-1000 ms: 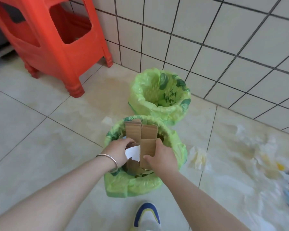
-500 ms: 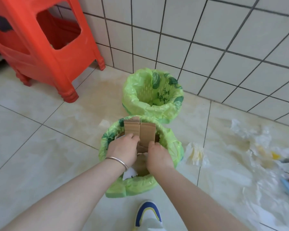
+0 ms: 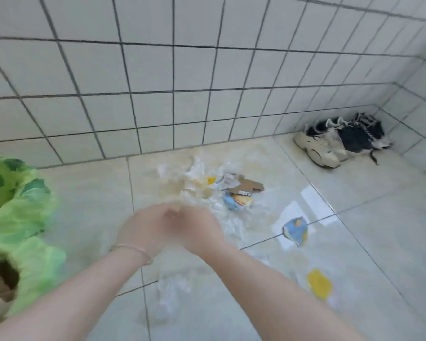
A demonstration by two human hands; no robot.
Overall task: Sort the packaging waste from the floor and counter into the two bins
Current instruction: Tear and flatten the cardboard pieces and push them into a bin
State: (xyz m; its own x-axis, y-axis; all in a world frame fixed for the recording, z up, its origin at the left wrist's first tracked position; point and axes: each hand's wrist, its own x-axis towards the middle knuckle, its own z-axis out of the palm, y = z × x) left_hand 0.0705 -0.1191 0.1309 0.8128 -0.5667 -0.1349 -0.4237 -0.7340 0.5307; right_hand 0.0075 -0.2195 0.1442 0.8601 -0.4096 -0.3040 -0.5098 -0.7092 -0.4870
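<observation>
Nearest the camera, two bare forearms reach forward over the pale glossy tiled floor (image 3: 354, 242). The left hand (image 3: 143, 227), with a thin silver bangle (image 3: 133, 248) at its wrist, and the right hand (image 3: 197, 230) meet at mid-frame, touching one another. Both are heavily motion-blurred; whether the fingers are spread, curled or holding anything cannot be determined.

At the left edge stand two bins lined with light green printed plastic bags: the nearer bin (image 3: 35, 267), with brown cardboard visible at its mouth, and the farther bin (image 3: 15, 193) just beyond it, both partly cut off by the frame.

Below the forearms, crumpled clear plastic film (image 3: 167, 291) lies on the floor. To the right lies a flat yellow wrapper (image 3: 319, 283), and beyond it a blue and yellow printed packet (image 3: 296, 230).

Just beyond the hands sits the main heap of packaging waste: crumpled clear and white plastic film (image 3: 197, 178), a second blue and orange printed packet (image 3: 237, 201), and a flat brown cardboard cut-out piece (image 3: 247, 185), all touching or overlapping, near the foot of the white square-tiled wall (image 3: 172, 70).

Farthest, in the right corner where two walls meet, rests a pair of cream and black trainers (image 3: 340, 139), side by side on the floor, well apart from the waste
</observation>
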